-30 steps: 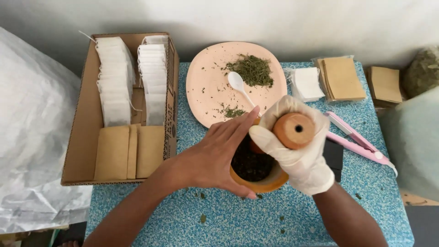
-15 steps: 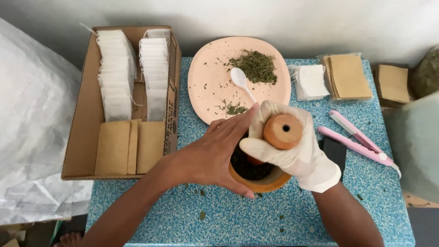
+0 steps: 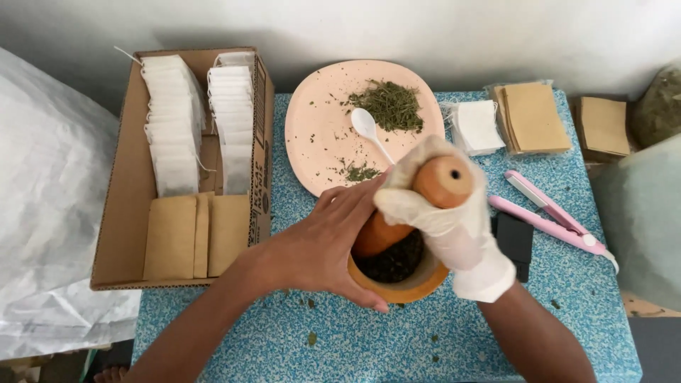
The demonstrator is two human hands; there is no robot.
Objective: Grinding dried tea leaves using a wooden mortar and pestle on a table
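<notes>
Under right hand (image 3: 443, 216), pestle (image 3: 425, 195) tip hidden w/in mortar (image 3: 408, 284).

My right hand (image 3: 443, 213) in thin white glove, matt, wrinkled. Pestle (image 3: 425, 195) and mortar (image 3: 415, 284) smooth matt wood. Counter (image 3: 355, 347) speckled blue, grainy. Plate (image 3: 319, 135) pink, matt. Spoon (image 3: 369, 128) white glossy plastic. Box (image 3: 124, 191) raw cardboard.

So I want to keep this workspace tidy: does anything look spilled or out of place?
Yes. Bits of dried herb lie scattered on the blue tabletop in front of the mortar, and loose crumbs dot the pink plate away from the herb pile. Nothing looks damaged.
</notes>
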